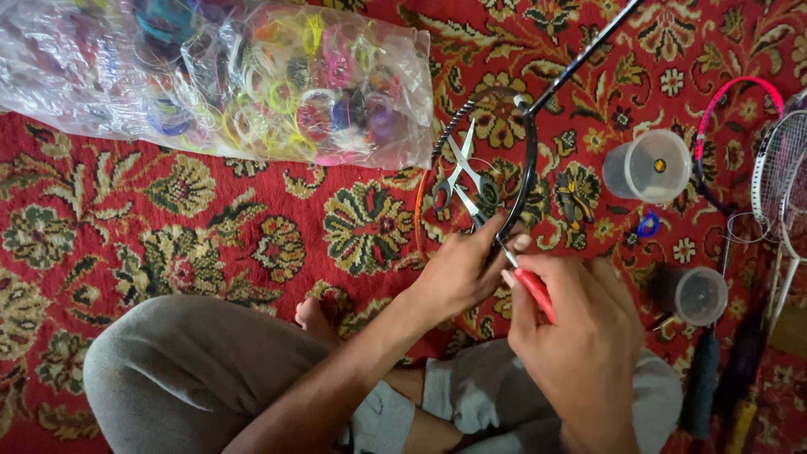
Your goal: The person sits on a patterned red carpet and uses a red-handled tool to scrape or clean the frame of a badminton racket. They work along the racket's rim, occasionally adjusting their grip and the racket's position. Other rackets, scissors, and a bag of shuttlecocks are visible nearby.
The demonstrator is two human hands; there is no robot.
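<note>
- Sitting cross-legged on the red patterned carpet [126, 219], the person works on an unstrung racket frame [528, 168] that lies on the floor just ahead of the hands.
- The left hand [458, 273] pinches the frame's near rim, fingers closed on it.
- The right hand [580, 336] is clenched around a red-handled tool [531, 290], its metal tip meeting the rim beside the left fingertips.
- Doing this well seems to call for the left hand pinning the frame flat and the tip kept in line with the rim.
- Scissors [464, 181] lie inside the hoop, beyond the hands.
- Right of the hands stand two clear plastic cups: the far cup [649, 166] holds a small yellowish piece; the near cup's [696, 296] contents cannot be told.
- A clear bag [210, 76] of coloured string coils lies far left.
</note>
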